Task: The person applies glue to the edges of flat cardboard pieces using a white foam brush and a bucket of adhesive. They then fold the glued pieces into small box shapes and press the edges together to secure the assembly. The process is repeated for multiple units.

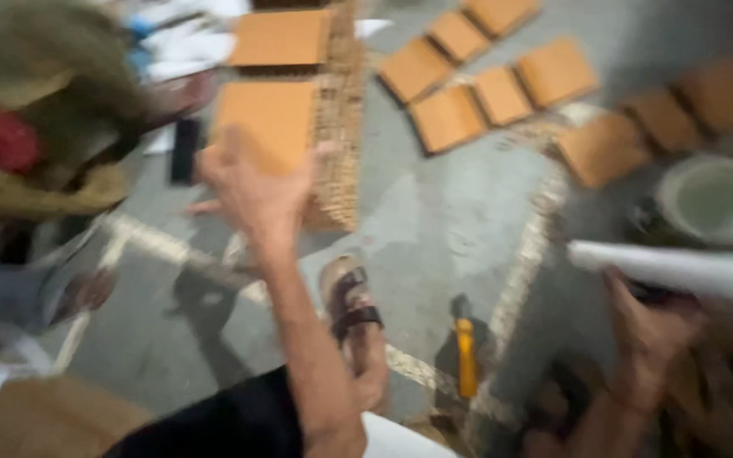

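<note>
The view is blurred by motion. My left hand [252, 191] reaches forward and rests on an orange-brown square tile [269, 119] that lies on a stack of pale woven material [341, 127]. A second orange tile [280, 38] lies just beyond it. My right hand [642, 326] is low at the right, closed around a dark handle, with a white rolled sheet or tube [680, 271] sticking out to the right above it. My foot in a brown sandal [354, 318] stands on the grey floor between my arms.
Several more orange tiles [502, 85] lie spread on the grey floor at the upper right. A pale round bucket [713, 199] stands at the right. A yellow-handled tool [466, 356] lies on the floor. Another person in olive clothing [36, 110] crouches at the left.
</note>
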